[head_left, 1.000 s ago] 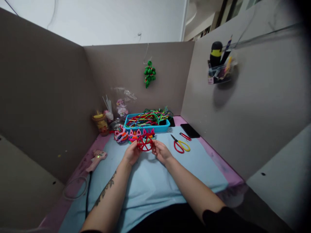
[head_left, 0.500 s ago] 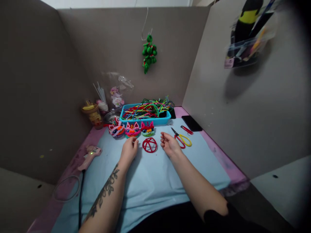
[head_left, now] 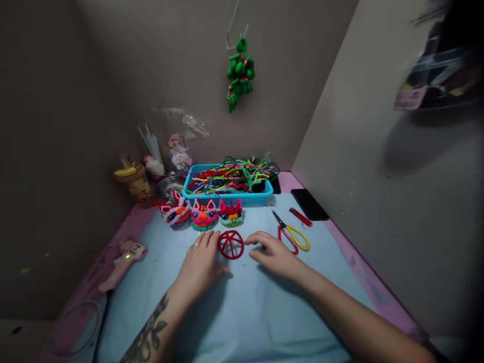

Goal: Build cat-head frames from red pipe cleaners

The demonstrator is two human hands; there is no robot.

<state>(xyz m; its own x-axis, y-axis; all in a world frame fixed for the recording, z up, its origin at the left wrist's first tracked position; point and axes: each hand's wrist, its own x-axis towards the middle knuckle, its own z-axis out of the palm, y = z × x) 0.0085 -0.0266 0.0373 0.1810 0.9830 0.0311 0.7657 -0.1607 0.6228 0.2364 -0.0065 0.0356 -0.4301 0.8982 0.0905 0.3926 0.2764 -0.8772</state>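
A red pipe-cleaner ring with crossed spokes [head_left: 230, 244] lies flat on the light blue mat [head_left: 245, 312]. My left hand [head_left: 199, 262] rests palm down just left of it, fingers stretched out, holding nothing. My right hand [head_left: 273, 253] lies flat just right of the ring, fingers extended toward it, also with nothing in it. Three fuzzy animal faces [head_left: 203, 214] stand in a row behind the ring. Red and yellow scissors [head_left: 292, 236] lie to the right of my right hand.
A blue tray [head_left: 227, 195] full of coloured pipe cleaners sits at the back. A pink glue gun [head_left: 123, 257] with its cord lies at the left. A black phone [head_left: 310, 203] and red cutter [head_left: 300, 216] lie at the right. Grey partition walls enclose the desk; a green ornament [head_left: 239, 75] hangs behind.
Both hands held the red ring up a second ago; it now lies on the mat, released, with my hands flat on either side. The camera has tilted down and closer.
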